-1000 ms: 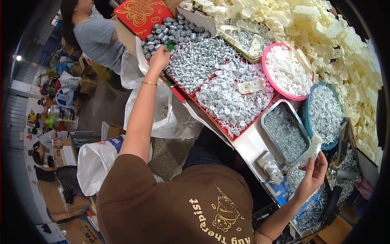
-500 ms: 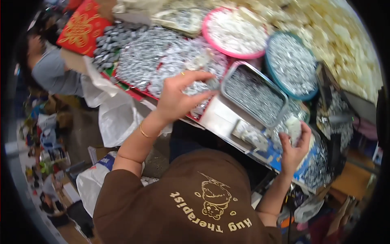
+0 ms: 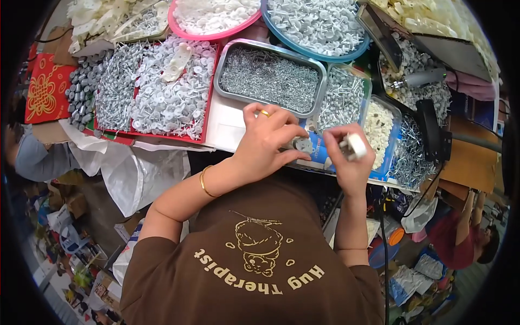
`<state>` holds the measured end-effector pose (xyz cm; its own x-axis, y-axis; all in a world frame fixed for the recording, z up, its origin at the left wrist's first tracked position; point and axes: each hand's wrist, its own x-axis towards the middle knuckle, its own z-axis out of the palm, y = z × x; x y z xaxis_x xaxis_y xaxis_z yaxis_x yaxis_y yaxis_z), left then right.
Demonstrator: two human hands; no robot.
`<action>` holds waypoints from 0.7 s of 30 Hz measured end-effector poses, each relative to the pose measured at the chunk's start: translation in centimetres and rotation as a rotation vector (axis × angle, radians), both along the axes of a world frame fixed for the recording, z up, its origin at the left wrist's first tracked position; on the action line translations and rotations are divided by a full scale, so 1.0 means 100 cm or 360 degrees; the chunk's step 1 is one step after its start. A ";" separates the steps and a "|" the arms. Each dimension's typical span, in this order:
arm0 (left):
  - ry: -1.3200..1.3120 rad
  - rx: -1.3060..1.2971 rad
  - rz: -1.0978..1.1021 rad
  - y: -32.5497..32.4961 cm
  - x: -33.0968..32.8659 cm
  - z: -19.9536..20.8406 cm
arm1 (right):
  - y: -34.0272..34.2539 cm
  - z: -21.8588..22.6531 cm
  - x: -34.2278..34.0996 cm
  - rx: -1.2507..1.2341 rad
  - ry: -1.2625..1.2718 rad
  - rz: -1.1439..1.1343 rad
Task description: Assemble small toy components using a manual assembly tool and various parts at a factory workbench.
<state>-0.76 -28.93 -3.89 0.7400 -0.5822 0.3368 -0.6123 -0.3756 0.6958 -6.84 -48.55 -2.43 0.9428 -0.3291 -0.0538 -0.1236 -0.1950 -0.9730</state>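
Note:
My left hand (image 3: 271, 138) pinches a small grey-white round piece (image 3: 303, 145) with holes in its face, near the table's front edge. Close beside it on the right, my right hand (image 3: 351, 165) has its fingers closed on a white plastic piece (image 3: 355, 146). A narrow gap separates the two pieces. Just beyond the hands lies a metal tray (image 3: 219, 89) of small silver pins or screws. A clear tub (image 3: 368, 89) of silver nail-like parts stands to its right, and another tub (image 3: 400, 116) holds small white pieces.
Left of the metal tray, a red box (image 3: 212, 92) holds white discs and silver parts. Pink (image 3: 216, 37) and teal (image 3: 319, 57) basins of white parts stand behind. At right are a cordless-looking grey tool (image 3: 425, 77), loose metal pins (image 3: 414, 157) and a hanging black cable (image 3: 382, 233).
My left hand has moved rightward from the red box with the grey piece. My right hand has come inward with a white piece, so both hands are now close together. The view has turned.

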 end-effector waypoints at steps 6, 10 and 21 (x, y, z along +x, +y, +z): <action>-0.0025 0.0023 0.0089 -0.008 -0.003 -0.017 | 0.002 -0.003 -0.016 -0.0755 -0.0465 0.0504; 0.0030 0.0012 0.0086 -0.008 -0.003 -0.021 | 0.001 -0.015 -0.018 -0.1024 -0.0582 0.0559; 0.0078 0.0099 0.0058 -0.008 -0.002 -0.020 | -0.003 -0.016 -0.013 -0.0760 -0.0477 0.0641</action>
